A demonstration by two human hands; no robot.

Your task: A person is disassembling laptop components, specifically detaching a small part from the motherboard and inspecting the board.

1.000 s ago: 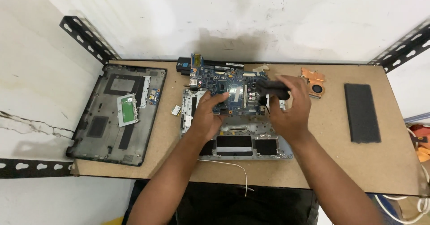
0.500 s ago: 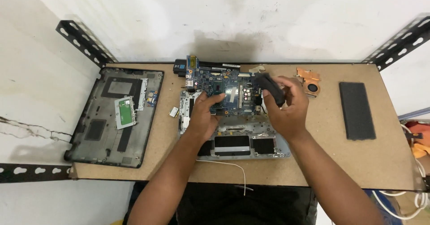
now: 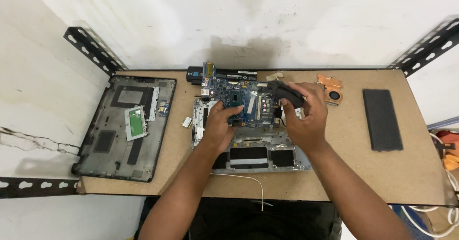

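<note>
The brown wooden surface (image 3: 334,173) is occupied by a dark grey laptop base cover (image 3: 125,128) at the left and a silver laptop chassis (image 3: 248,144) at the centre. A blue circuit board (image 3: 239,99) lies on the chassis, pressed by the left hand (image 3: 217,125), fingers bent. A black fan part (image 3: 284,93) is clasped in the right hand (image 3: 306,118), its grip closed, above the board's right end.

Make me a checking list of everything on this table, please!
Surface: brown wooden tabletop, bare patches.
Job's things: blue circuit board over a silver laptop frame; small black fan-like part.
Clutter: dark grey laptop bottom cover; copper heatsink; flat black rectangular pad.
Hands: left hand fingers on the board; right hand grips the black part.
Cables: thin white wire.
Surroundings: stained white wall; black slotted metal brackets.
</note>
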